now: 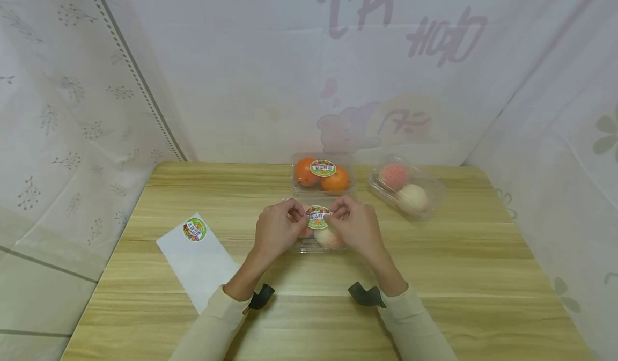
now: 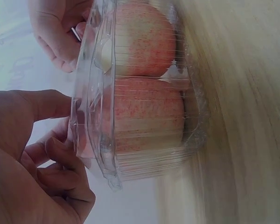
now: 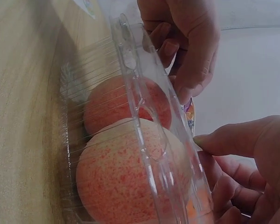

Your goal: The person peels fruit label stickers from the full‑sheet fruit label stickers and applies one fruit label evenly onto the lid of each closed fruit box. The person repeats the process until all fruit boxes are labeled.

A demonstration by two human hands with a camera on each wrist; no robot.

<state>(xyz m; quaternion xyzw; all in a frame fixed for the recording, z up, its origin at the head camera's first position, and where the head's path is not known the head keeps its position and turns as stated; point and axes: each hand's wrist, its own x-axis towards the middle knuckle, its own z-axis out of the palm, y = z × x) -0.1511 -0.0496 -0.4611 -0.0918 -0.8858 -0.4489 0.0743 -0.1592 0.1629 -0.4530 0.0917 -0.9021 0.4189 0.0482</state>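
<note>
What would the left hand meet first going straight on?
The round fruit label, which the left hand appears to touch; beyond it, probably the right hand, though depth is unclear.

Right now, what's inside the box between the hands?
Two peaches, side by side. In the head view, the sticker, left hand and right hand cover parts of them; their undersides are hidden.

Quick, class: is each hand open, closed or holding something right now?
Left hand: closed, pinching the round sticker at its left edge.
Right hand: closed, pinching the same sticker's right edge.
</note>
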